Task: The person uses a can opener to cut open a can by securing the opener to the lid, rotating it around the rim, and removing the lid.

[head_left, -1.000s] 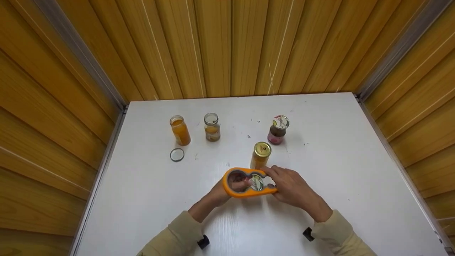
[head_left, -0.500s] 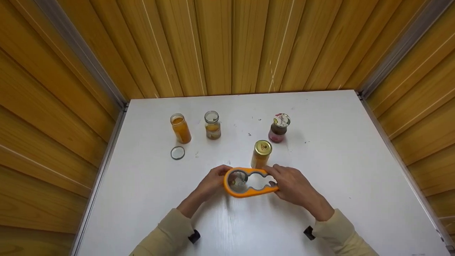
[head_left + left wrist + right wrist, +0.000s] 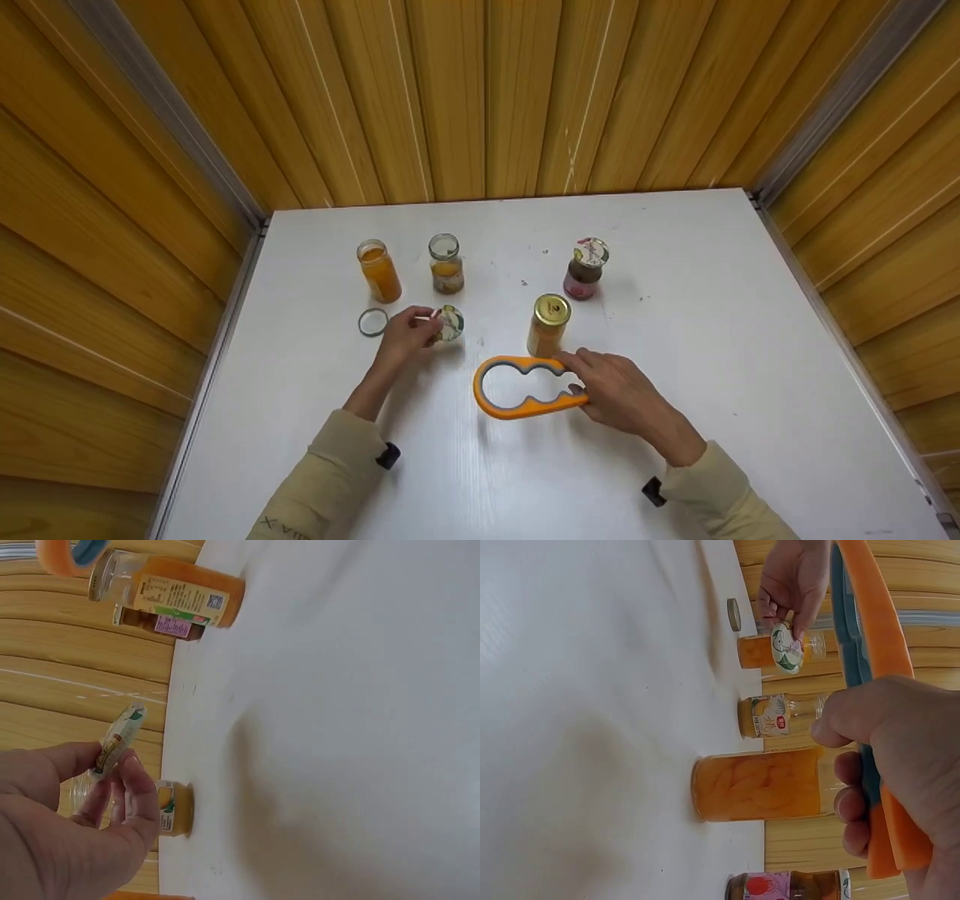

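My left hand (image 3: pixel 403 337) pinches a jar lid (image 3: pixel 451 322) with a white, green-patterned top; in the left wrist view the lid (image 3: pixel 120 739) is tilted on edge between thumb and fingers. It hangs over the table in front of the open jars. My right hand (image 3: pixel 619 390) grips the handle end of an orange jar opener (image 3: pixel 517 412) with a grey notched lining. Nothing sits inside the opener's loop. Just beyond it stands a gold-lidded jar (image 3: pixel 547 336) of orange fruit.
At the back left stand two open jars, one filled with orange fruit (image 3: pixel 383 281), the other partly filled (image 3: pixel 448 279). A loose lid (image 3: pixel 373 334) lies before them. A dark jar with a patterned lid (image 3: pixel 582 281) stands back right. Wood-patterned walls (image 3: pixel 517 97) enclose the white table (image 3: pixel 720 315).
My left hand has drawn the lid away from behind the jar opener and carried it left and farther back. The right hand and opener have stayed nearly in place.
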A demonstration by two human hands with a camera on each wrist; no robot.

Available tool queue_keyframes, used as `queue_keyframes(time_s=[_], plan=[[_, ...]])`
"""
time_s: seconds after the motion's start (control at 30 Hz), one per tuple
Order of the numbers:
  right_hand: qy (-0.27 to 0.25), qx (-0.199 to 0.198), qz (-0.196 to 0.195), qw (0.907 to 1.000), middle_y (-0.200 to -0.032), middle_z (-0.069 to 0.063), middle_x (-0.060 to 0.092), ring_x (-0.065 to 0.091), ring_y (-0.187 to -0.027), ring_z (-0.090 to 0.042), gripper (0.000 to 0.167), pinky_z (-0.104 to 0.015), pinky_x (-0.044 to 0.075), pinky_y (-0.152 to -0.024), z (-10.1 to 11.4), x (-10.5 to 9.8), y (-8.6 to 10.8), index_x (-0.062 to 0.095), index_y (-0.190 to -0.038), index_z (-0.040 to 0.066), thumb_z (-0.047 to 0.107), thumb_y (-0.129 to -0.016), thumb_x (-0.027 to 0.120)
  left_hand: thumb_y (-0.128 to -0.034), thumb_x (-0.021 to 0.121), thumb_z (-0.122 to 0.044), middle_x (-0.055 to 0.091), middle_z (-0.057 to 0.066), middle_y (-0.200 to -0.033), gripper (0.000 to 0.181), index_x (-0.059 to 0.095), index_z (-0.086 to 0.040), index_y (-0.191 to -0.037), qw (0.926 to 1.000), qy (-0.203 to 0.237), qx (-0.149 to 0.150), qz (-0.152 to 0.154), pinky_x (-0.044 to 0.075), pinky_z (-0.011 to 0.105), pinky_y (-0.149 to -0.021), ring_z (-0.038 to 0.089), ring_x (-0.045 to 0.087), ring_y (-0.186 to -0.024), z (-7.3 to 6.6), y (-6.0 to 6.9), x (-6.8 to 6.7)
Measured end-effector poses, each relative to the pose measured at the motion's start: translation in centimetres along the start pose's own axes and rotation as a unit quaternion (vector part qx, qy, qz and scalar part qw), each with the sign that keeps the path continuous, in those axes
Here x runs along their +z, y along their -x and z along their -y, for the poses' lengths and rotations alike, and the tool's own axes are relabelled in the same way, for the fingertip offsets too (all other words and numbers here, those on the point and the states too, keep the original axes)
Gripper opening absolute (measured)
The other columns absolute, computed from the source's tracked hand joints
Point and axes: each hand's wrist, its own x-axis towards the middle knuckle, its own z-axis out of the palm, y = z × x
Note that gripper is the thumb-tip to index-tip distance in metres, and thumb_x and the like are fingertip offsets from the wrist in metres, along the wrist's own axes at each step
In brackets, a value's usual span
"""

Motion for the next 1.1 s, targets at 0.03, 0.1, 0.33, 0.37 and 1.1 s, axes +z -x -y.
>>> queue_keyframes(time_s=[0.03,0.1,0.33,0.37,1.1], plan=[[-0.001,0.001,0.001,1.0,-0.093,0.005,0.064,0.055,-0.071,-0.009,0.059,-0.026,0.054,-0.065,0.0,0.0,0.0,0.061,-0.129,0.017,0.009,-0.077,0.088,-0.0989,0.07,-0.02,0.07,0.012,-0.106,0.032,0.066,-0.005,-0.126,0.9997,-0.01,0.015,-0.014,0.058,0.036,-0.086,0.026,0.067,-0.094,-0.2,-0.2,-0.1],[-0.003,0.005,0.006,1.0,-0.094,0.006,0.064,0.056,-0.072,-0.009,0.06,-0.026,0.054,-0.065,0.0,0.0,0.0,0.061,-0.129,0.017,0.009,-0.077,0.088,-0.0984,0.07,-0.018,0.07,0.011,-0.101,0.029,0.066,-0.005,-0.124,0.9974,-0.037,0.045,-0.043,0.057,0.034,-0.08,0.026,0.067,-0.091,-0.4,-0.7,-0.2],[-0.01,0.019,0.017,0.9996,-0.097,0.005,0.065,0.059,-0.075,-0.009,0.061,-0.026,0.056,-0.069,0.2,0.3,0.1,0.06,-0.131,0.017,0.01,-0.077,0.089,-0.0969,0.07,-0.012,0.065,0.008,-0.093,0.02,0.071,-0.005,-0.116,0.9758,-0.133,0.139,-0.103,0.051,0.028,-0.066,0.02,0.058,-0.081,-0.5,-2.1,0.7],[-0.01,0.019,0.015,0.9997,-0.097,0.005,0.065,0.059,-0.075,-0.009,0.061,-0.026,0.057,-0.069,0.2,0.4,0.2,0.061,-0.131,0.017,0.01,-0.077,0.089,-0.0967,0.071,-0.012,0.064,0.007,-0.092,0.02,0.071,-0.006,-0.116,0.9707,-0.152,0.151,-0.109,0.051,0.028,-0.066,0.02,0.057,-0.081,-0.5,-2.3,0.9],[-0.023,0.005,0.001,0.9997,-0.098,0.005,0.066,0.061,-0.076,-0.009,0.059,-0.027,0.055,-0.066,-0.1,0.8,0.8,0.06,-0.13,0.017,0.01,-0.078,0.088,-0.0935,0.069,0.007,0.063,0.015,-0.099,0.02,0.078,-0.002,-0.11,0.8111,-0.439,0.357,-0.147,0.06,0.034,-0.075,0.026,0.065,-0.087,1.9,-3.5,3.1]])
